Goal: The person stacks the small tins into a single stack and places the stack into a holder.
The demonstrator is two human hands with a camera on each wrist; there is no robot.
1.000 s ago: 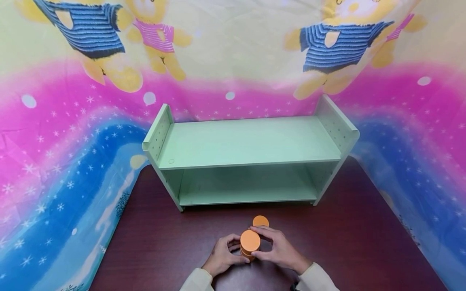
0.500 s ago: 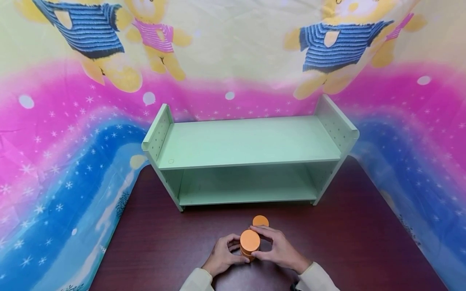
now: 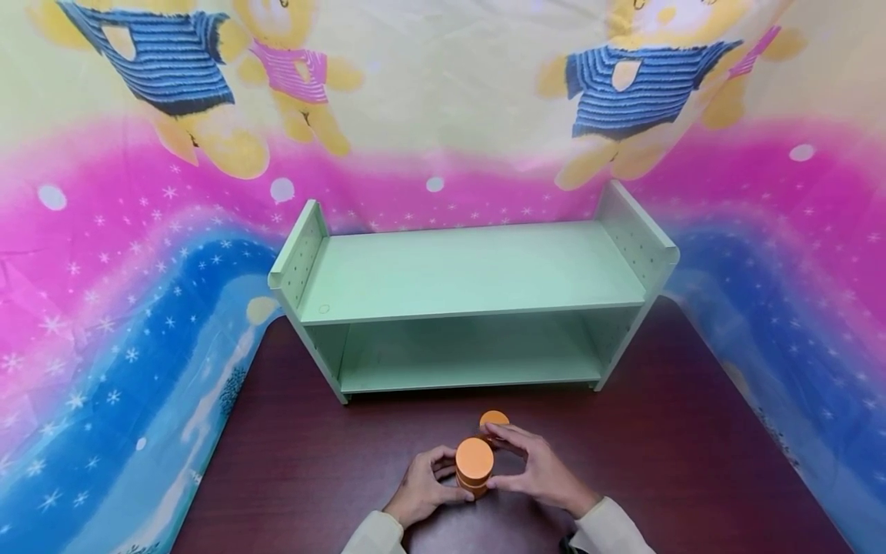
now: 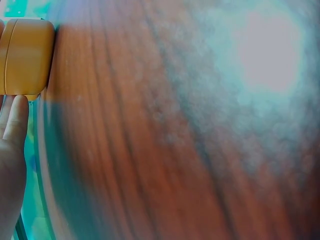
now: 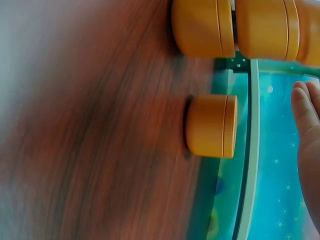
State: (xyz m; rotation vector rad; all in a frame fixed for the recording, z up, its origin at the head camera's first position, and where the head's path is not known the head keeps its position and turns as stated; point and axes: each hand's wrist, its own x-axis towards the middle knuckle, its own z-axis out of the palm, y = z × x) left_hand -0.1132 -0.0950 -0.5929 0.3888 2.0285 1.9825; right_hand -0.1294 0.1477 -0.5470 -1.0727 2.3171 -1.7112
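Note:
Two orange lidded jars (image 3: 474,458) stand stacked on the table, seen nearly from above in the head view. My left hand (image 3: 424,485) holds the stack from the left, thumb in front and fingers behind. In the left wrist view a finger (image 4: 16,117) lies against a jar (image 4: 29,57). My right hand (image 3: 536,469) is spread beside the stack on the right, with a small gap showing. Behind it, partly covered by its fingers, stands a single orange jar (image 3: 494,416). The right wrist view shows this single jar (image 5: 211,126) upright, apart from the stack (image 5: 202,27).
A pale green two-tier shelf (image 3: 464,273) stands on the dark red-brown table (image 3: 291,462), just beyond the jars. Behind and at both sides hangs a printed cloth (image 3: 443,100) with bears and snowflakes.
My right hand has let go of the upper jar and drawn slightly right, its fingers spreading wider. The left hand and the stack stay where they were.

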